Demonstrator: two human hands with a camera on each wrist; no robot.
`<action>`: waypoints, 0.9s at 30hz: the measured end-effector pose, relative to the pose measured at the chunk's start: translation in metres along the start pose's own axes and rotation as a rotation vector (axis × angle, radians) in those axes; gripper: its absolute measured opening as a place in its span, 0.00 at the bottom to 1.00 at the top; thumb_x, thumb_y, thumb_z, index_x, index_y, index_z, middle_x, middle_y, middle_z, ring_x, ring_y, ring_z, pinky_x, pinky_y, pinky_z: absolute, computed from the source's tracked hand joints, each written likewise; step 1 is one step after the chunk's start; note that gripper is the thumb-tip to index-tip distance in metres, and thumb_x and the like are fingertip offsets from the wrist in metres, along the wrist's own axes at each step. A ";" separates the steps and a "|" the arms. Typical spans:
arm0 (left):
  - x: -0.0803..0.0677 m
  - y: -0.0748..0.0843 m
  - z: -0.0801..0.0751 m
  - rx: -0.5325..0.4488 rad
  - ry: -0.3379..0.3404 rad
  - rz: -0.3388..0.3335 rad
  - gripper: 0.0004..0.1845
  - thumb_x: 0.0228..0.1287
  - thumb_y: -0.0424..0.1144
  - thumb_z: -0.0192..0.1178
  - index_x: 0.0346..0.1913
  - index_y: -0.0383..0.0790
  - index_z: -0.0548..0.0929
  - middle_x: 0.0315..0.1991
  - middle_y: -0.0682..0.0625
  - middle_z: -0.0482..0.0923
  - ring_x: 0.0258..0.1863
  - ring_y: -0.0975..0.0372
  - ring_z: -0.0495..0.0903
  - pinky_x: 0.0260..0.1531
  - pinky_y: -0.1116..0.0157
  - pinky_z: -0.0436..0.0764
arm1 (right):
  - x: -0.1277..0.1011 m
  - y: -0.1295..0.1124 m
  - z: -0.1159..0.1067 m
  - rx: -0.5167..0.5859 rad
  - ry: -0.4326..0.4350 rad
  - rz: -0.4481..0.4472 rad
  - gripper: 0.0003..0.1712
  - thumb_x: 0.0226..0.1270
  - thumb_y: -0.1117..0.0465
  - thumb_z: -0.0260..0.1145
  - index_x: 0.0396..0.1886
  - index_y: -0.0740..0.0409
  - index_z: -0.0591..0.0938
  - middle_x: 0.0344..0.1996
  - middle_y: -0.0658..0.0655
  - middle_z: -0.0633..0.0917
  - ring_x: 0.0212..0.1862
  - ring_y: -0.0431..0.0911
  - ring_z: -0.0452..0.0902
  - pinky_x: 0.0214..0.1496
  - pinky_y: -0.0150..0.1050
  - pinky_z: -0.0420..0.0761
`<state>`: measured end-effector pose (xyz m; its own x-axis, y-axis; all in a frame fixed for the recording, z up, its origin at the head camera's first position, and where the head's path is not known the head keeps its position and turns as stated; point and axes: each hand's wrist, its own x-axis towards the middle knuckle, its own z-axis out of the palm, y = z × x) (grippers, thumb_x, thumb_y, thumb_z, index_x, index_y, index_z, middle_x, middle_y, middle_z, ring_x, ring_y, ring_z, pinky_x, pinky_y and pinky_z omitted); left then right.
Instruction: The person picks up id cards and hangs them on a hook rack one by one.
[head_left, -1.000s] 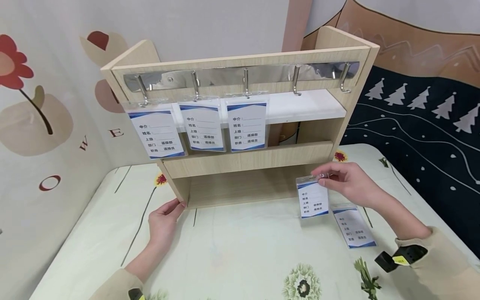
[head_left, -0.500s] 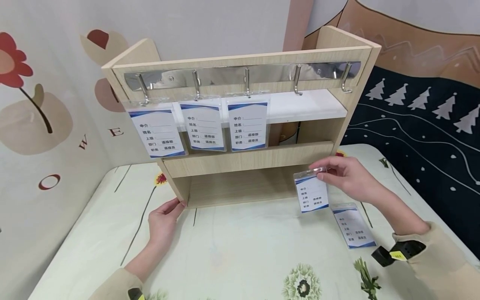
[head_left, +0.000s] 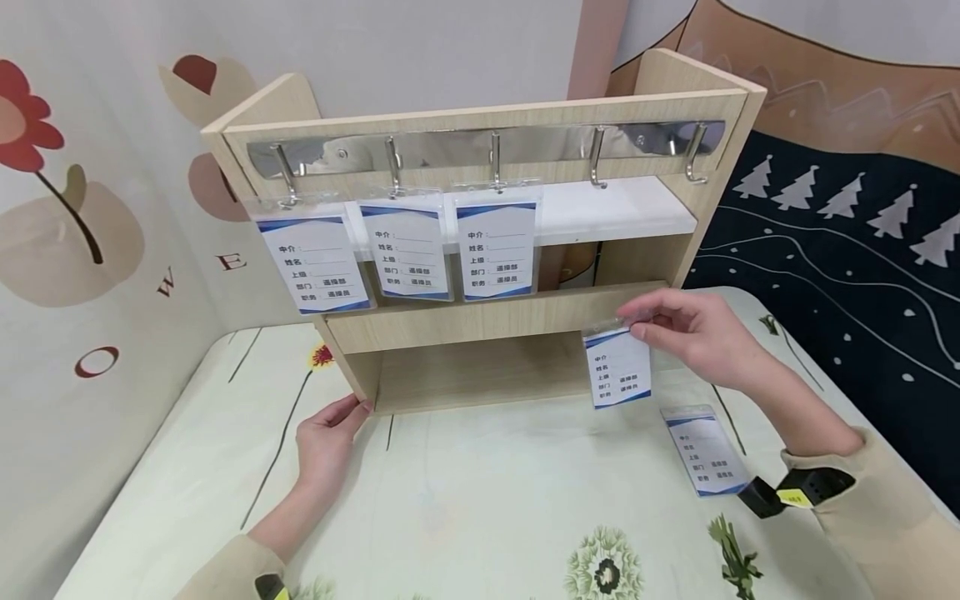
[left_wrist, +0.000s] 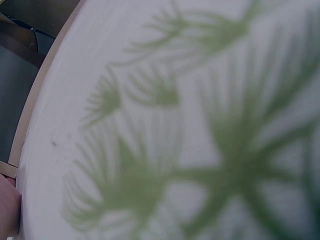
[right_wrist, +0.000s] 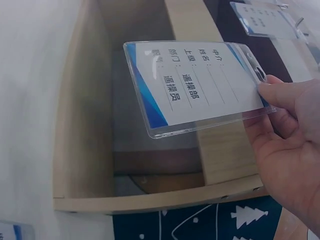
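Between thumb and fingers, my right hand (head_left: 701, 337) pinches the upper right corner of a clear-sleeved name badge (head_left: 618, 367). That badge hangs in front of the wooden shelf's (head_left: 495, 325) lower right part, apart from the hooks. In the right wrist view the badge (right_wrist: 185, 85) shows its slotted top edge near the thumb. My left hand (head_left: 326, 437) grips the shelf's lower left corner with thumb and fingertips. Three similar badges (head_left: 495, 250) hang from the left, second and middle hooks. Another badge (head_left: 705, 450) lies on the cloth below my right hand.
A metal hook strip (head_left: 442, 154) runs along the shelf's top front; its two right hooks (head_left: 597, 158) bear no badge. A white board (head_left: 607, 212) sits inside behind the badges. Printed cloth (head_left: 480, 500) covers the surface, and patterned curtains (head_left: 825, 250) stand behind.
My right hand has lifted the badge slightly, up and a little to the left, toward the shelf. My left hand stays at the shelf's corner.
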<state>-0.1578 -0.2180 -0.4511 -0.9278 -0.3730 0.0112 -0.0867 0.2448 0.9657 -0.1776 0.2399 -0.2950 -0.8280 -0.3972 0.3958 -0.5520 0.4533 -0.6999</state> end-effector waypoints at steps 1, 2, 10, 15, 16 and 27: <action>0.000 0.000 0.000 0.000 0.000 0.000 0.18 0.69 0.37 0.68 0.57 0.30 0.85 0.49 0.41 0.87 0.38 0.80 0.82 0.41 0.79 0.80 | 0.001 -0.001 0.000 0.007 0.010 -0.009 0.13 0.68 0.78 0.65 0.49 0.66 0.86 0.44 0.51 0.87 0.41 0.39 0.81 0.41 0.27 0.82; 0.000 0.000 0.000 0.001 0.000 0.001 0.18 0.69 0.37 0.68 0.57 0.30 0.85 0.50 0.41 0.87 0.38 0.80 0.82 0.41 0.79 0.80 | 0.002 -0.003 0.000 0.016 0.020 -0.020 0.13 0.68 0.78 0.65 0.48 0.66 0.86 0.44 0.50 0.87 0.41 0.39 0.82 0.41 0.27 0.82; 0.000 0.001 0.000 -0.006 -0.006 -0.005 0.19 0.70 0.37 0.68 0.58 0.30 0.85 0.50 0.41 0.87 0.38 0.80 0.82 0.42 0.79 0.80 | 0.005 -0.013 0.000 0.051 0.111 -0.074 0.14 0.65 0.80 0.66 0.47 0.67 0.87 0.44 0.50 0.89 0.42 0.40 0.83 0.40 0.25 0.82; -0.001 0.001 0.000 0.005 -0.008 -0.012 0.19 0.70 0.37 0.68 0.58 0.31 0.85 0.50 0.42 0.87 0.40 0.81 0.81 0.42 0.79 0.80 | 0.008 -0.018 -0.001 0.039 0.184 -0.105 0.15 0.64 0.81 0.67 0.47 0.68 0.87 0.44 0.49 0.89 0.41 0.40 0.83 0.40 0.25 0.82; -0.001 0.002 0.000 0.007 -0.009 -0.014 0.19 0.70 0.38 0.68 0.58 0.31 0.85 0.51 0.41 0.87 0.40 0.81 0.81 0.42 0.80 0.80 | 0.008 -0.019 -0.001 0.035 0.198 -0.111 0.15 0.63 0.82 0.67 0.47 0.68 0.87 0.43 0.48 0.89 0.41 0.40 0.83 0.40 0.24 0.81; 0.000 0.002 -0.001 0.017 -0.022 -0.028 0.20 0.71 0.40 0.67 0.60 0.32 0.85 0.54 0.39 0.85 0.41 0.81 0.80 0.42 0.80 0.80 | 0.015 -0.034 -0.006 0.050 0.289 -0.153 0.15 0.63 0.83 0.66 0.45 0.69 0.88 0.41 0.47 0.89 0.41 0.42 0.83 0.42 0.25 0.82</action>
<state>-0.1573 -0.2186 -0.4488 -0.9324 -0.3607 -0.0218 -0.1191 0.2498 0.9610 -0.1719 0.2235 -0.2612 -0.7333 -0.2120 0.6460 -0.6728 0.3632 -0.6446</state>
